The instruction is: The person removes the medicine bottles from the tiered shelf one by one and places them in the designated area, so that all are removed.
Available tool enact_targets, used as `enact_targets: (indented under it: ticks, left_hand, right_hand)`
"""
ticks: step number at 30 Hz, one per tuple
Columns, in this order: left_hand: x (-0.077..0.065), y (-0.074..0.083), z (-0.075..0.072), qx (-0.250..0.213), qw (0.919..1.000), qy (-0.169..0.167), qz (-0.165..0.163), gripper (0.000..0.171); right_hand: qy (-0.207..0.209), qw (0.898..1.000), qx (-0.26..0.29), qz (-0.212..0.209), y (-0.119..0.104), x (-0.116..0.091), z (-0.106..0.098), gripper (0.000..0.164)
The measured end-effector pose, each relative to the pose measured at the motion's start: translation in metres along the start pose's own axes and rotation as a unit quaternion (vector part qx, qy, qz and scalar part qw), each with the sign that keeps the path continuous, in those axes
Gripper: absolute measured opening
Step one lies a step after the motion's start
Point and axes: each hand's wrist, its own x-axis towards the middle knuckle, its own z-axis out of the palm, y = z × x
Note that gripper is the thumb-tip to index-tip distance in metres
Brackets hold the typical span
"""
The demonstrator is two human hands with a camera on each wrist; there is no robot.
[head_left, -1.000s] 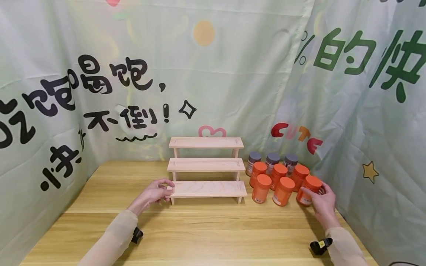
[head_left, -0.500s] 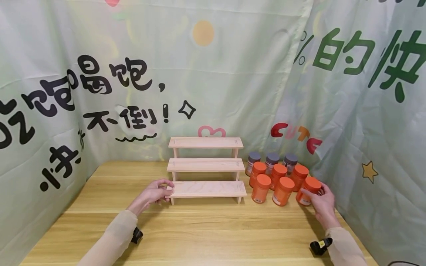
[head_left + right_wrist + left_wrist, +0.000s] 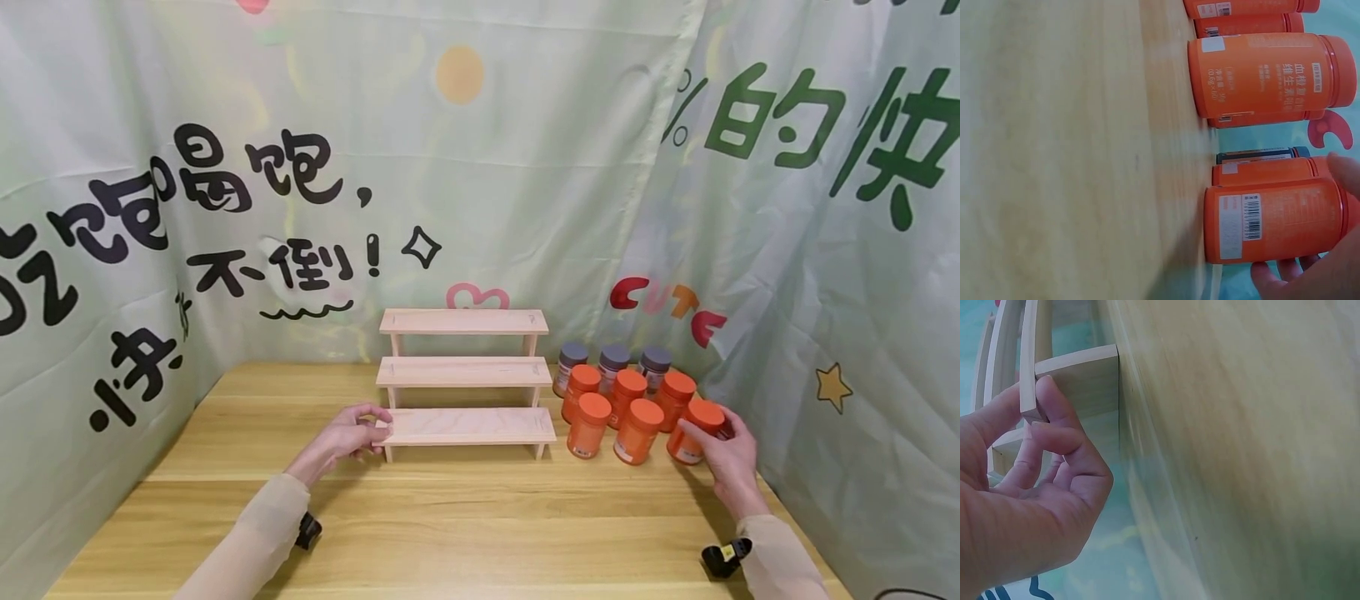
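Note:
A three-step wooden display rack (image 3: 465,427) stands on the table, its steps rising toward the back. My left hand (image 3: 349,432) pinches the left end of the lowest step; in the left wrist view its fingers (image 3: 1060,447) curl at the board's end. At the front right of a jar group, my right hand (image 3: 731,458) holds an orange jar (image 3: 686,446) with thumb and fingers around its upper part. That jar stands upright on the table, its barcode label (image 3: 1251,217) showing in the right wrist view. Some right-hand fingers are hidden behind it.
Several other orange jars (image 3: 638,433) stand close together right of the rack. Behind them are three dark-lidded jars (image 3: 615,358). Printed cloth (image 3: 525,167) hangs behind and beside the wooden table (image 3: 487,525).

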Motion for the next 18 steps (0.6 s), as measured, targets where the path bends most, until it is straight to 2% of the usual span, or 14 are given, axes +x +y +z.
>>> enact_targets:
  ticks: [3, 6, 9, 12, 15, 18]
  left_hand:
    - [-0.002, 0.0, 0.0, 0.008, 0.9999, 0.005, 0.008, 0.028]
    - [-0.004, 0.001, 0.001, 0.022, 0.9996, 0.016, 0.014, 0.028]
    - [-0.005, 0.001, 0.002, 0.036, 0.9986, 0.031, 0.024, 0.025]
    - [-0.006, 0.003, 0.004, 0.041, 0.9967, 0.051, 0.048, 0.021]
    - [-0.006, 0.007, 0.007, 0.05, 0.9929, 0.079, 0.073, 0.02]
    - [-0.007, 0.013, 0.009, 0.063, 0.9851, 0.132, 0.091, 0.023]
  right_hand:
    - [0.013, 1.0, 0.022, -0.011, -0.003, -0.001, -0.001, 0.082]
    - [0.036, 0.997, 0.063, -0.029, -0.008, -0.004, -0.003, 0.069]
    - [0.061, 0.989, 0.128, -0.052, -0.015, -0.008, -0.004, 0.05]
    - [0.078, 0.979, 0.172, -0.071, -0.021, -0.013, -0.007, 0.036]
    - [0.091, 0.978, 0.169, -0.083, -0.026, -0.018, -0.01, 0.033]
    - [0.089, 0.979, 0.155, -0.094, -0.033, -0.023, -0.009, 0.035]
